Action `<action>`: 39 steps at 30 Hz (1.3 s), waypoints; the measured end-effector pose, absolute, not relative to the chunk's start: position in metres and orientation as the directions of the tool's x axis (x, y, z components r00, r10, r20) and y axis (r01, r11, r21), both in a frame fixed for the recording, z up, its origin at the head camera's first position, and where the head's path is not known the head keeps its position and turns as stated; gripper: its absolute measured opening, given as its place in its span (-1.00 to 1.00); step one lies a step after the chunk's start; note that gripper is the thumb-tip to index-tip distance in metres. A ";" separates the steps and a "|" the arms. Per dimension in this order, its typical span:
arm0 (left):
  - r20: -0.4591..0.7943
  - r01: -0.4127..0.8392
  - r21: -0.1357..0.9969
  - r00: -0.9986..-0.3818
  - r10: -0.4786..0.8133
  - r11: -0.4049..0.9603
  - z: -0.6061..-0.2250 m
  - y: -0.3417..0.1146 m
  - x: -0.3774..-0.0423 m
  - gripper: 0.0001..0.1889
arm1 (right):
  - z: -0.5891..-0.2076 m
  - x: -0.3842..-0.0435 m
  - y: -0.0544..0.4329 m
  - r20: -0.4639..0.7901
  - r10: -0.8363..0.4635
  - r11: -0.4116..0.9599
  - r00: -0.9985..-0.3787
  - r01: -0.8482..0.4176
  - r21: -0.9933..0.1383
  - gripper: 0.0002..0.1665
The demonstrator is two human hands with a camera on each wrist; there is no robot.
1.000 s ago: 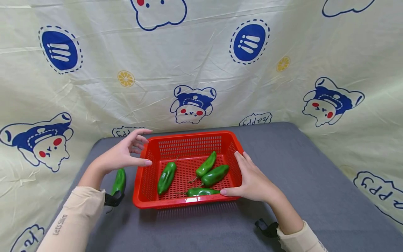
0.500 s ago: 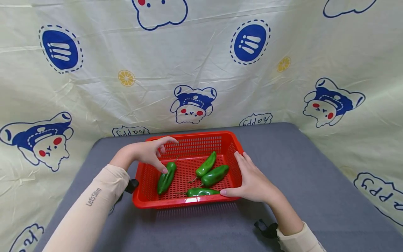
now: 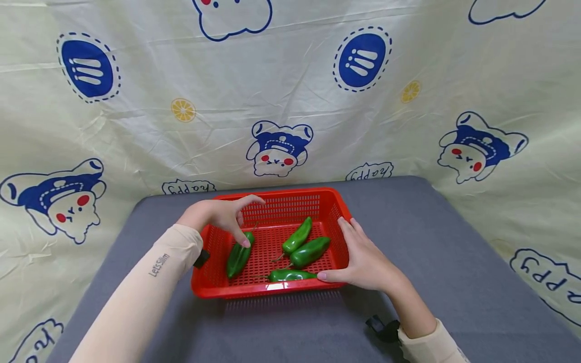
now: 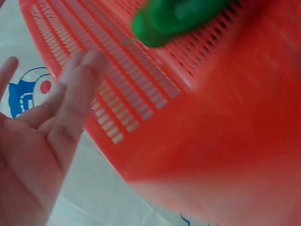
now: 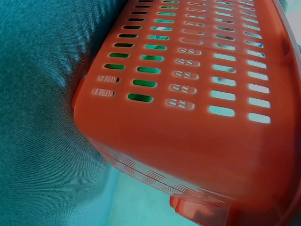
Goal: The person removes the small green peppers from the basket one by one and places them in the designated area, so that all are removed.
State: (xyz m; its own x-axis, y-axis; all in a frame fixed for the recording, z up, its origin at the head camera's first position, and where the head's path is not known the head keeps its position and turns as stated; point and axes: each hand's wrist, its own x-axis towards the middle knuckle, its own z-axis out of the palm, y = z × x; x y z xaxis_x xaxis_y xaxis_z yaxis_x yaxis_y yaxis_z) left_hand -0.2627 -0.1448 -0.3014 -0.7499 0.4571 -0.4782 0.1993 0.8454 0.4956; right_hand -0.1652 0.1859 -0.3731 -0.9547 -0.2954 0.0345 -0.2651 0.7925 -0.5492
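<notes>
A red plastic basket (image 3: 272, 290) with slotted walls stands on the table, holding several green peppers. My left hand (image 3: 224, 214) hovers over its left part, thumb and fingers spread apart with nothing between them. Below the thumb lies a long green pepper (image 3: 238, 259), blurred in the left wrist view. My right hand (image 3: 365, 257) holds the basket's front right corner, thumb over the front rim and fingers over the right rim. Near it lie a pepper by the front wall (image 3: 290, 275), a dark green pepper (image 3: 310, 253) and a lighter one (image 3: 297, 237).
The grey table (image 3: 281, 333) runs out to both sides of the basket. A pale printed sheet (image 3: 218, 136) hangs behind it. The right wrist view shows the basket's slotted outer wall (image 5: 178, 127), without the hand.
My left hand has moved right, from the basket's left rim to over the left pepper. The sleeve now covers a pepper seen earlier left of the basket. My right hand stays put.
</notes>
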 end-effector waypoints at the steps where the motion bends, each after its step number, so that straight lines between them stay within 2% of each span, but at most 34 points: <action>1: -0.463 0.209 0.508 -0.751 0.470 0.835 -0.301 -0.141 -0.264 0.13 | -0.373 -0.165 0.186 0.033 -0.295 0.793 -0.955 -0.264 -0.550 0.53; 8: -0.427 0.307 0.534 -0.706 0.565 0.788 -0.309 -0.108 -0.271 0.12 | -0.373 -0.165 0.185 0.034 -0.293 0.788 -0.956 -0.261 -0.558 0.53; 18: -0.463 0.312 0.571 -0.641 0.612 0.759 -0.327 -0.069 -0.287 0.12 | -0.373 -0.166 0.184 0.040 -0.295 0.788 -0.955 -0.267 -0.554 0.53; 25: -0.484 0.312 0.525 -0.655 0.580 0.792 -0.342 -0.059 -0.293 0.12 | -0.372 -0.165 0.184 0.032 -0.292 0.792 -0.956 -0.260 -0.552 0.53; 30: -0.511 0.328 0.493 -0.641 0.573 0.806 -0.351 -0.053 -0.292 0.09 | -0.371 -0.163 0.185 0.027 -0.290 0.789 -0.957 -0.255 -0.560 0.53; 36: -0.570 0.250 0.555 -0.581 0.581 0.794 -0.358 -0.044 -0.294 0.10 | -0.371 -0.163 0.185 0.032 -0.289 0.785 -0.957 -0.256 -0.564 0.53; 39: -0.594 0.222 0.551 -0.572 0.565 0.804 -0.362 -0.042 -0.295 0.12 | -0.371 -0.163 0.185 0.031 -0.288 0.784 -0.957 -0.254 -0.566 0.54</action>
